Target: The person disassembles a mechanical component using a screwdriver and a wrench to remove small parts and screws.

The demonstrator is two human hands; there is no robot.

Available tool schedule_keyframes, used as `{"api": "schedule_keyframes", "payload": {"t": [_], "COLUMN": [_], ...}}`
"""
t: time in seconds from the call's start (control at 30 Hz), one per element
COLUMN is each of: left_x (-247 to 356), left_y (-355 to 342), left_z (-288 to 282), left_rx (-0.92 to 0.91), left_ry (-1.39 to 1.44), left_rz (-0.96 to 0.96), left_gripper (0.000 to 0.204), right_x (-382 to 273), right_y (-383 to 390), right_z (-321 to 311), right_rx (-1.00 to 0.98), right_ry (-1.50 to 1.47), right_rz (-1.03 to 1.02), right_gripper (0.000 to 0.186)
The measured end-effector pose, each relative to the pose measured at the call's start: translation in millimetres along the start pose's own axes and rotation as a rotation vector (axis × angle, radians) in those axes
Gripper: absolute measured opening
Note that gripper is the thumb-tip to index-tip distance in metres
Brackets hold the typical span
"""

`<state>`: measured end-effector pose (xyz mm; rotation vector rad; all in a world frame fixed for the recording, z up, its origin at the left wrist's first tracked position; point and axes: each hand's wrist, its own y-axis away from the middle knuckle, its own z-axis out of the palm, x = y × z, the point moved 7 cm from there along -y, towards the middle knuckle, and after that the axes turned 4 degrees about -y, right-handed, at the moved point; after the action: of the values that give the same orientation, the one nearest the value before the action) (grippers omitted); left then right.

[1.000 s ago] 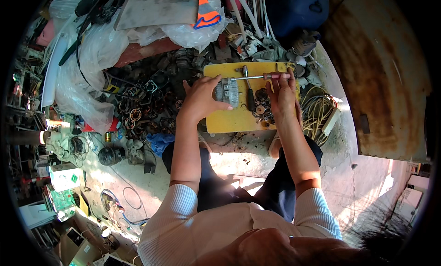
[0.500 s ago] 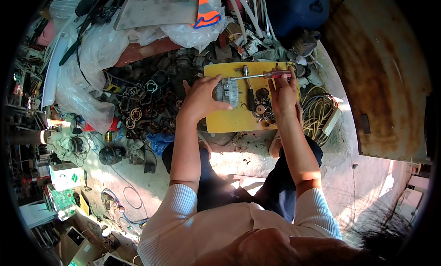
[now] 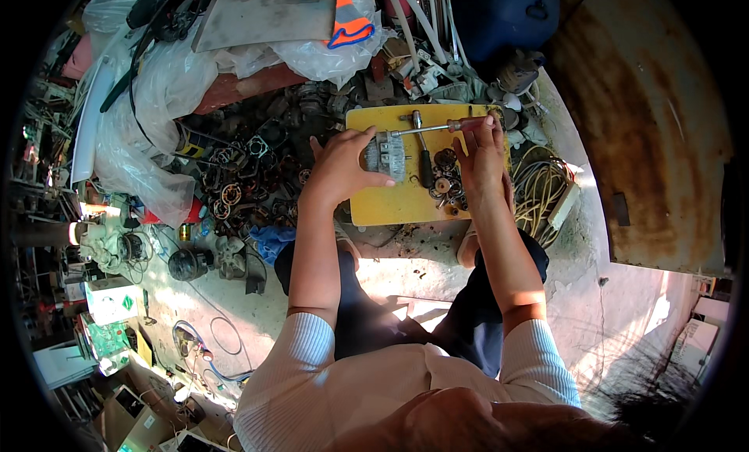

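A silver, ribbed metal block (image 3: 394, 157), perhaps a finned motor casing, lies at the left side of a yellow board (image 3: 376, 208). My left hand (image 3: 342, 166) is closed around its left side, fingers at the far end and thumb at the near end. In my right hand (image 3: 485, 157) is a screwdriver (image 3: 434, 129) with a reddish handle, held level by the fingertips. Its shaft points left and the tip meets the block's far right corner. Under the shaft, a ratchet wrench (image 3: 425, 165) with a black handle lies on the board.
Small round metal parts (image 3: 443, 185) cluster right of the wrench. Scrap motor parts (image 3: 232, 193) are heaped on the left. A coil of yellowish cable (image 3: 538, 190) lies to the right, near a rusty panel (image 3: 655, 140). Plastic sheeting (image 3: 175, 101) covers things at the far left.
The fingers of my right hand have shifted on the screwdriver handle. My left hand and the metal block look unmoved.
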<state>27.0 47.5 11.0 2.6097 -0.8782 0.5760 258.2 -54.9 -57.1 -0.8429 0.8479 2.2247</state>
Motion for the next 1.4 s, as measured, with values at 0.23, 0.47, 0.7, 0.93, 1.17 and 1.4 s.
{"api": "schedule_keyframes", "payload": {"t": [0.23, 0.47, 0.7, 0.93, 1.17, 1.4], "left_x": [3.8, 0.4, 1.5, 4.5, 2.6, 9.3], "left_y": [-1.5, 0.0, -0.2, -2.6, -2.8, 0.0], "left_z": [-0.5, 0.6, 0.6, 0.2, 4.3, 4.0], "left_rx": [-0.021, -0.014, -0.003, 0.011, -0.020, -0.098], "left_ry": [0.012, -0.010, -0.018, -0.031, -0.017, -0.012], "left_rz": [-0.004, -0.004, 0.004, 0.060, 0.074, 0.061], "left_gripper": [0.105, 0.106, 0.105, 0.104, 0.103, 0.104], "right_x": [6.9, 5.3, 6.8, 3.6, -14.9, -22.6], "right_y": [-19.8, -3.9, -4.4, -17.1, -24.5, -38.7], "right_z": [-12.2, -6.4, -2.9, -6.3, -7.2, -16.5], "right_rx": [-0.114, 0.011, -0.036, -0.151, -0.075, -0.058], "right_ry": [-0.130, 0.039, -0.051, -0.068, -0.163, -0.208], "right_rz": [-0.157, 0.009, -0.032, -0.117, -0.154, -0.015], "right_gripper": [0.042, 0.051, 0.052, 0.048, 0.042, 0.020]}}
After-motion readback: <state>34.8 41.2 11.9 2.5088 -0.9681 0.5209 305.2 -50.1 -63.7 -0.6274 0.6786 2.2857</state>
